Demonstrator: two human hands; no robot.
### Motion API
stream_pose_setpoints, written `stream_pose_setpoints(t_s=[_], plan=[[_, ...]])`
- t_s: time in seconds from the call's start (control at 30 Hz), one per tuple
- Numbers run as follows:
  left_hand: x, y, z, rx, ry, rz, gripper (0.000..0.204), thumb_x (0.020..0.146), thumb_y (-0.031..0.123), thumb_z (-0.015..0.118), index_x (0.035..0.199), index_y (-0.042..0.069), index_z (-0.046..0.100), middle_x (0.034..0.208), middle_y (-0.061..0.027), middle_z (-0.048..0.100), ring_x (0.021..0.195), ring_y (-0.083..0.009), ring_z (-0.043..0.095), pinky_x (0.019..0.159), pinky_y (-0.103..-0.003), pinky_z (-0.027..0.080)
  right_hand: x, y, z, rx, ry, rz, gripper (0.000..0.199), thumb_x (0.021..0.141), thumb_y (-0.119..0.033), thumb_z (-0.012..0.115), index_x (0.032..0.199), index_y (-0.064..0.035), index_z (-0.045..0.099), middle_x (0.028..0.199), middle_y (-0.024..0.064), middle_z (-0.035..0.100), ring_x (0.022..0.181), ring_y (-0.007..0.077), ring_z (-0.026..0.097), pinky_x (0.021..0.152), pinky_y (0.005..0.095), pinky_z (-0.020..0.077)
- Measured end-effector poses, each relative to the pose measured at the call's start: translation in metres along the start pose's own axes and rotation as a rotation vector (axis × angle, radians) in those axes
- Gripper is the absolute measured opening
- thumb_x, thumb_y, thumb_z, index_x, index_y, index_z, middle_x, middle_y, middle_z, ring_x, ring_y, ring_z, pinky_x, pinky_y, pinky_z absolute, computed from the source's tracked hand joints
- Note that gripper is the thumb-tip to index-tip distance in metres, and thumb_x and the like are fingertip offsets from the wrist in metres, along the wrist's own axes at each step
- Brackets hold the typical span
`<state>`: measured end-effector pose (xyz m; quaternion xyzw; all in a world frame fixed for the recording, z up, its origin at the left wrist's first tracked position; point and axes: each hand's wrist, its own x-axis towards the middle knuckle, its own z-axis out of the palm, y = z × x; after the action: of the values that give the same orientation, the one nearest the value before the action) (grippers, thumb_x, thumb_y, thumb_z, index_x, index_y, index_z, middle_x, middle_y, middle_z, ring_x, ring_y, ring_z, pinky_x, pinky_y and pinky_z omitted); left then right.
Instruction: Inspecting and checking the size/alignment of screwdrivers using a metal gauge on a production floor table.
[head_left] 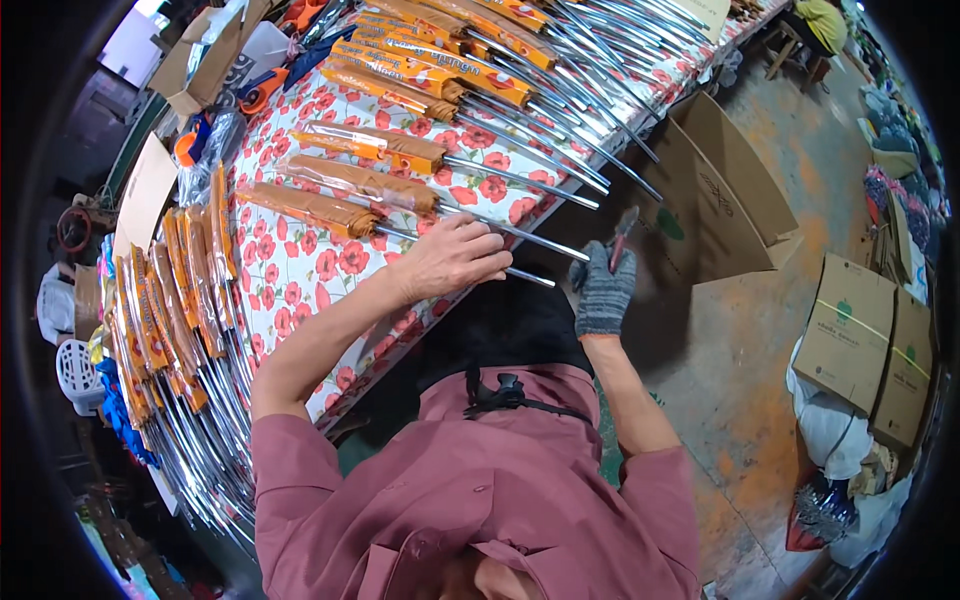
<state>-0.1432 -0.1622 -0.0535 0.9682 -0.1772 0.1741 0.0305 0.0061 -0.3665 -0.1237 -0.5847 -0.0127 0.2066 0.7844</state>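
My left hand (455,258), bare, lies over two metal rods at the table's front edge, its fingers closed round a metal rod (535,275). That rod runs from a brown bundle (310,208) in a clear and orange wrapper. Just above, a second wrapped bundle (365,182) has a rod (540,240) reaching to my right hand. My right hand (606,290), in a grey knit glove, is closed on a red-handled tool (620,240) with a dark tip; its exact kind is unclear. The gloved fingers are beside that rod's end, and I cannot tell whether they touch it.
More orange-wrapped bundles (400,62) with rods lie on the flowered tablecloth (350,258). Several others (165,310) stand at the left. An open carton (740,190) is right of the table; flat cartons (845,330) lean farther right. A person (822,25) sits far off.
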Motion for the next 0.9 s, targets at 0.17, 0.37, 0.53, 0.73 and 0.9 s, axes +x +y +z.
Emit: stream_pose_setpoints(t_s=[0.17, 0.37, 0.53, 0.73, 0.9], plan=[[0.008, 0.01, 0.007, -0.147, 0.045, -0.118, 0.017, 0.09, 0.021, 0.075, 0.097, 0.012, 0.064, 0.098, -0.0024, 0.065, 0.092, -0.0208, 0.066, 0.07, -0.035, 0.052, -0.001, 0.012, -0.007, -0.015, 0.026, -0.009, 0.015, 0.099, -0.016, 0.068, 0.096, -0.0075, 0.056, 0.077, 0.0015, 0.061, 0.062, 0.0101, 0.058, 0.057, 0.0266, 0.0483], [0.025, 0.014, 0.01, -0.369, 0.18, -0.27, 0.017, 0.087, 0.015, 0.079, 0.097, 0.008, 0.068, 0.09, -0.0047, 0.067, 0.075, -0.0237, 0.066, 0.061, -0.034, 0.052, -0.045, 0.026, -0.057, -0.354, 0.002, -0.095, 0.018, 0.098, -0.015, 0.07, 0.11, -0.0028, 0.063, 0.089, 0.0042, 0.068, 0.076, 0.0133, 0.064, 0.069, 0.0314, 0.0535], [0.029, 0.02, 0.001, -0.424, 0.17, -0.368, 0.017, 0.084, 0.012, 0.082, 0.094, 0.006, 0.069, 0.088, -0.0051, 0.066, 0.072, -0.0242, 0.066, 0.06, -0.035, 0.051, -0.067, 0.046, -0.052, -0.661, -0.141, -0.392, 0.028, 0.1, -0.013, 0.067, 0.124, -0.0009, 0.061, 0.112, 0.009, 0.072, 0.102, 0.0202, 0.067, 0.093, 0.034, 0.0516], [0.028, 0.029, -0.007, -0.417, 0.224, -0.362, 0.019, 0.081, 0.01, 0.083, 0.092, 0.006, 0.068, 0.087, -0.005, 0.066, 0.07, -0.0234, 0.066, 0.058, -0.034, 0.05, -0.067, 0.056, -0.032, -0.68, -0.222, -0.449, 0.045, 0.101, -0.011, 0.064, 0.143, -0.0006, 0.05, 0.137, 0.0133, 0.064, 0.126, 0.0238, 0.06, 0.111, 0.0356, 0.0422], [0.025, 0.035, -0.01, -0.384, 0.268, -0.359, 0.022, 0.078, 0.007, 0.084, 0.091, 0.006, 0.067, 0.087, -0.005, 0.066, 0.07, -0.0234, 0.066, 0.059, -0.034, 0.05, -0.067, 0.05, -0.023, -0.541, -0.259, -0.357, 0.046, 0.101, -0.012, 0.064, 0.143, 0.0003, 0.05, 0.14, 0.0136, 0.06, 0.127, 0.0247, 0.059, 0.111, 0.0362, 0.0417]])
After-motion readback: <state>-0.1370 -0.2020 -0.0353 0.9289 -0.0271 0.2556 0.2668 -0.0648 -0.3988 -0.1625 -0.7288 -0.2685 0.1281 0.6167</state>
